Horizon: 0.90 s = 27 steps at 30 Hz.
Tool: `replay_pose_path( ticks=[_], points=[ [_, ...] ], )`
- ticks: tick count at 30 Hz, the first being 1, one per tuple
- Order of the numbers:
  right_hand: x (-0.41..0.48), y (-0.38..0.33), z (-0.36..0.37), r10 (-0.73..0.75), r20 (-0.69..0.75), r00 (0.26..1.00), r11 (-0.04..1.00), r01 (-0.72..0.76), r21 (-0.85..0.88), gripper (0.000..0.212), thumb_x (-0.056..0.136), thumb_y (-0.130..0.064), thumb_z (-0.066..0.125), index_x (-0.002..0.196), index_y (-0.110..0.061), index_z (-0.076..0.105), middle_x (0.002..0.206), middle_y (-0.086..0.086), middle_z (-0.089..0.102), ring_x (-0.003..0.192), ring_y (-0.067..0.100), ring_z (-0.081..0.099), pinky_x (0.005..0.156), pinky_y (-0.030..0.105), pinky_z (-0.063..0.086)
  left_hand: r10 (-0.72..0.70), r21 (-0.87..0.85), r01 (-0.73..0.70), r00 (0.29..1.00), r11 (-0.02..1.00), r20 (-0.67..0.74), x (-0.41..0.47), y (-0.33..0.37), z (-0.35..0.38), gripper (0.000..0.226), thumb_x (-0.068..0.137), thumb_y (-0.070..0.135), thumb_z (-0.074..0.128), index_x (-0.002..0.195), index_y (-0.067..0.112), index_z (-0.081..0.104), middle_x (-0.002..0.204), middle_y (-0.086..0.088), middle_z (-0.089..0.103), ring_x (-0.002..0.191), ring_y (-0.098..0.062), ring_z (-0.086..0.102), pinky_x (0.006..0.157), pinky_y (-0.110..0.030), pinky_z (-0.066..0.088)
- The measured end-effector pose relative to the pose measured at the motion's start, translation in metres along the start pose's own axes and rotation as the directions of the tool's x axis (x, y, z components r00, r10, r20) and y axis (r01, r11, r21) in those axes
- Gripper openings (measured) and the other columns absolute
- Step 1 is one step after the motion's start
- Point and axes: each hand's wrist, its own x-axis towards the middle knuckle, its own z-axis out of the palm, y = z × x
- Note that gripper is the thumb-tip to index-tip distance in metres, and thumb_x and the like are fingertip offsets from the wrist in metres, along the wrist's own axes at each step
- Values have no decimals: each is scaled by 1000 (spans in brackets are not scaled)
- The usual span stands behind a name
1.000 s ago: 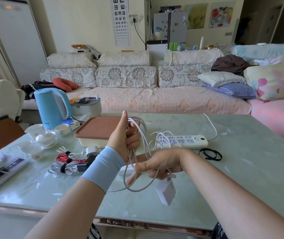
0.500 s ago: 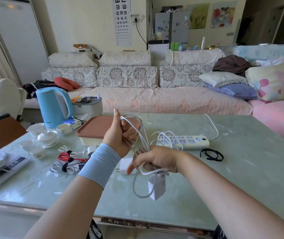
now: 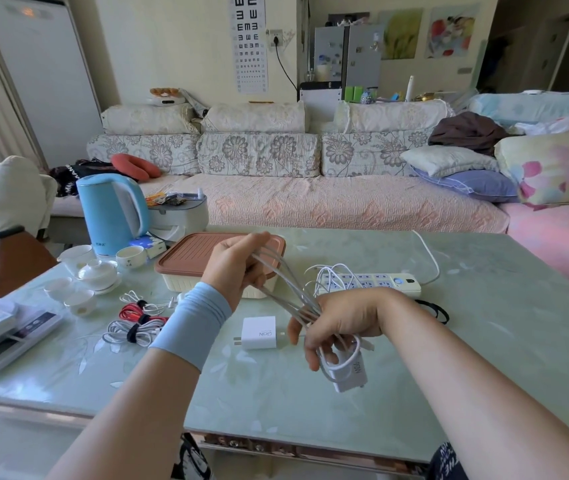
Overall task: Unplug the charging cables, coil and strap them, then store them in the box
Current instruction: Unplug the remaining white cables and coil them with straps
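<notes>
Left hand [image 3: 238, 268] fingers curled round top of white cable [image 3: 286, 281] loops, just before the lidded box [image 3: 186, 258]; right hand [image 3: 336, 323] clenches the lower end, charger brick [image 3: 349, 372] dangling below. Risk: brick's weight may pull loops loose once 1 hand releases to fetch the black strap [image 3: 440, 310] lying by the power strip [image 3: 373, 284].

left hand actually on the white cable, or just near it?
Touching. The head view shows the left hand with fingers curled round the looped strands of the white cable, which run down into the right hand.
</notes>
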Motion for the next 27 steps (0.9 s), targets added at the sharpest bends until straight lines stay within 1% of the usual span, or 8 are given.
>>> replay_pose_path(
  ticks=[8,11,14,17,20,23,25,27],
  points=[
    [6,18,-12,-106,72,992,979,91,182,14,83,-6,64,93,-14,59,72,4,62,67,18,69,65,28,52,209,286,-168,970,943,-120,4,-2,-12,43,92,16,63,75,-23,59,41,-6,39,34,-16,40,44,-24,46],
    [6,24,-16,-128,123,984,962,93,257,20,89,3,57,93,-15,53,77,7,57,75,28,73,68,34,53,268,392,-200,955,898,-128,5,-3,-20,39,92,20,65,78,-17,65,38,-3,41,36,-14,45,48,-27,49],
    [6,28,-18,-84,40,996,971,73,226,19,91,4,54,93,-15,52,67,8,50,49,20,59,53,31,40,212,523,-159,976,838,-43,3,-4,-32,39,91,28,65,78,-9,69,43,-8,48,40,-15,48,65,-45,56],
    [7,30,-20,20,-101,995,979,1,202,11,95,-11,59,104,-14,64,68,2,46,43,14,40,52,29,31,76,748,-131,991,651,107,-3,-2,-38,40,89,40,64,70,5,71,53,-4,65,52,-14,57,70,-35,54],
    [4,27,-20,105,-241,965,994,-94,58,14,93,-25,64,102,-16,70,71,0,41,46,14,31,50,28,25,-90,843,-134,973,521,211,-5,-6,-39,20,81,37,74,86,19,70,81,3,72,70,-12,67,75,-32,56],
    [3,21,-14,158,-289,944,976,-195,-102,18,92,-28,63,99,-13,70,74,4,41,46,16,32,46,23,24,-127,887,-191,956,420,266,-9,-10,-30,47,74,42,79,116,30,61,112,10,62,96,-9,64,94,-36,51],
    [4,19,-10,177,-271,946,961,-225,-159,24,89,-34,66,97,-12,70,75,7,48,46,19,35,45,23,28,-102,858,-247,941,451,324,-15,-11,-14,74,65,55,80,130,33,54,125,13,58,111,-4,57,103,-31,43],
    [5,17,-8,144,-263,954,971,-188,-150,27,88,-37,66,88,-10,68,65,5,50,44,19,36,46,25,30,-222,879,-248,907,407,359,-19,-16,0,91,63,54,83,142,34,42,135,16,51,122,-4,50,109,-30,37]
  ],
)
